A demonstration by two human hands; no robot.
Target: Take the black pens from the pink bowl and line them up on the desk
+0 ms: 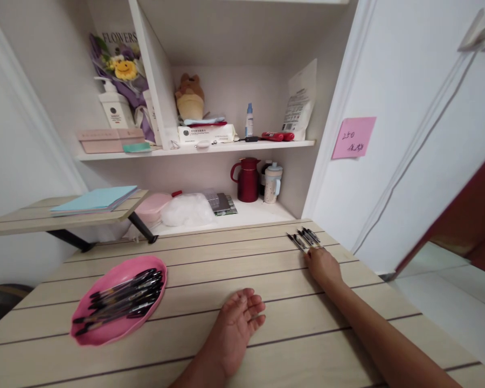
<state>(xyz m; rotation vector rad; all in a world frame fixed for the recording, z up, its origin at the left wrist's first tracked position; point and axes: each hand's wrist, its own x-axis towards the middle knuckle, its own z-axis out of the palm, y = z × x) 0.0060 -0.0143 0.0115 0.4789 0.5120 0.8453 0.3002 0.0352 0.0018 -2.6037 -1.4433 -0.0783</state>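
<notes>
Near the far right of the striped desk, several black-tipped pens lie side by side in a row. My right hand is closed over the near end of this row, fingers curled down onto a pen; the fingertips are mostly hidden behind the hand. My left hand rests palm partly up over the middle of the desk, fingers loosely bent and apart, holding nothing. To its left, a pink oval tray holds a pile of black, clear-barrelled pens.
The wooden desk has dark grooves. At left stands a small raised shelf with blue paper. Behind are white shelves with a red jug, a cup and a plastic bag.
</notes>
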